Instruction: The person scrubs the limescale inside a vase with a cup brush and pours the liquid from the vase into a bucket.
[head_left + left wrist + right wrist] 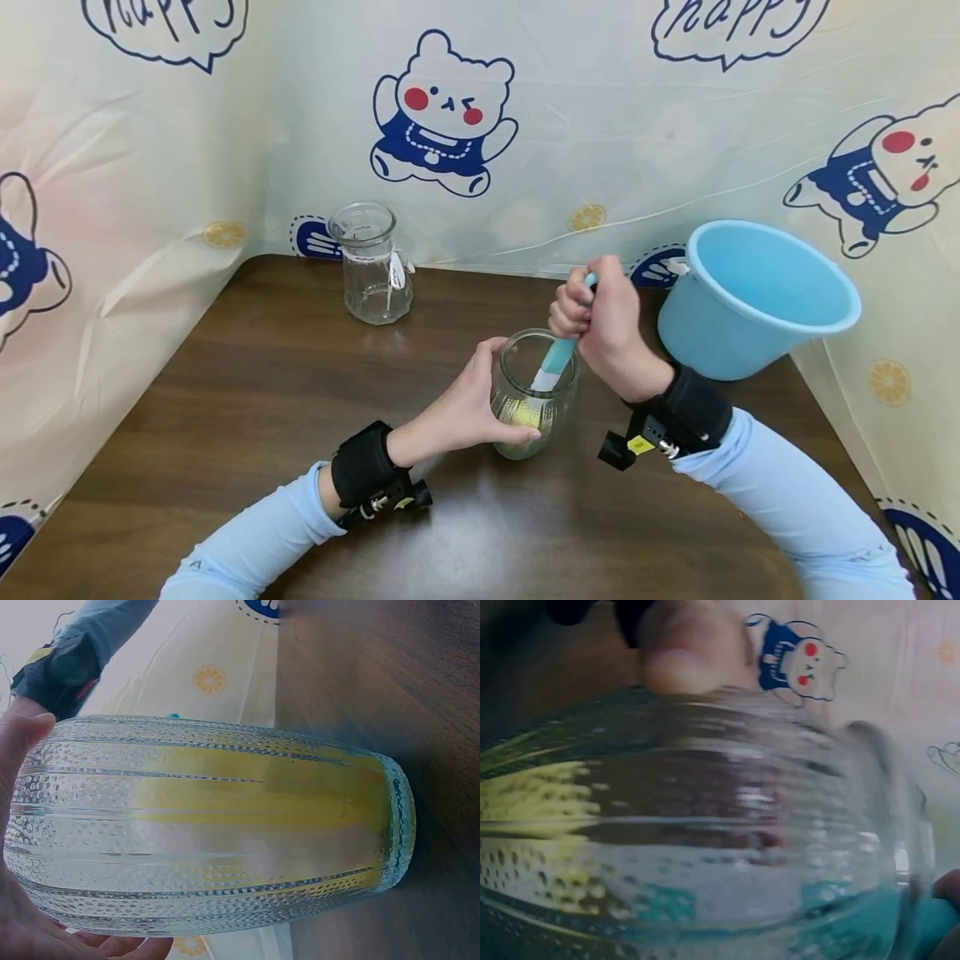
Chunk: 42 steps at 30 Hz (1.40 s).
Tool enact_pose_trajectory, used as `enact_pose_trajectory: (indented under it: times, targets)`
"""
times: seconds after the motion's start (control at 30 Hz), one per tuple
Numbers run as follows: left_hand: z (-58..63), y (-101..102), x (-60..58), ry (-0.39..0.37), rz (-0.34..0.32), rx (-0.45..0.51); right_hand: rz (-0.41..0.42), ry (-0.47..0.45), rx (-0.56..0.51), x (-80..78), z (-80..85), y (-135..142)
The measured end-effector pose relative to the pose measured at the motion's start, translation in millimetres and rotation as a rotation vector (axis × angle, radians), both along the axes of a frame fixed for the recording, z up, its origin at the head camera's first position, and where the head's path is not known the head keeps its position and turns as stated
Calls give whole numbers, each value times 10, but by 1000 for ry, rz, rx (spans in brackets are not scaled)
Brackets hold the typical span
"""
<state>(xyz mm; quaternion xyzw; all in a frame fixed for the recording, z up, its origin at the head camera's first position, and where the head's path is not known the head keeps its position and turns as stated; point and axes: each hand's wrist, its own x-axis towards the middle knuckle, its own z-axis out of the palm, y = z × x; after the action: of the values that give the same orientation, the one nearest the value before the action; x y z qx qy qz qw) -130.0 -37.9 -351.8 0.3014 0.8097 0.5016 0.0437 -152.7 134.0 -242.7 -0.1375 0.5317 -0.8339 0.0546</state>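
Note:
Near the middle of the table in the head view stands a ribbed, dimpled glass jar (558, 408). My left hand (480, 404) grips it from the left, the thumb across its front and the fingers behind. My right hand (603, 321) holds a bottle brush (557, 358) by its teal handle, fist wrapped round the top end. The brush slants down through the jar's mouth. Its yellow head (262, 787) shows through the glass in the left wrist view, reaching close to the jar's base. Blurred glass fills most of the right wrist view.
A second clear glass jar (377, 287) with a white tag stands at the back left. At the back right, a light blue bucket (705, 325) leans slightly near the right forearm. A printed curtain (315, 100) rises behind and beside the brown wooden table (247, 392).

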Motion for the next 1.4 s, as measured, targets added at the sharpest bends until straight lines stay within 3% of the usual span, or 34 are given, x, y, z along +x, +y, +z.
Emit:
enact_pose_trajectory:
  times: [0.13, 0.27, 0.53, 0.83, 1.07, 1.4]
  targets:
    - [-3, -12, -1, -11, -18, -5, 34, 22, 20, 1, -55, -38]
    - [-7, -14, -1, 1, -16, -1, 42, 20, 5, 7, 1, -37]
    - [0, -14, -3, 31, 1, 10, 23, 23, -47, 50, 346, 36]
    - [-9, -25, 2, -19, -5, 2, -44, -2, -203, 38, 727, 204]
    - [-9, -17, 16, -49, -2, -11, -102, -32, -260, 32, 718, 234]
    - [-13, -26, 11, -39, -1, 8, -88, -26, -253, 34, 618, 176]
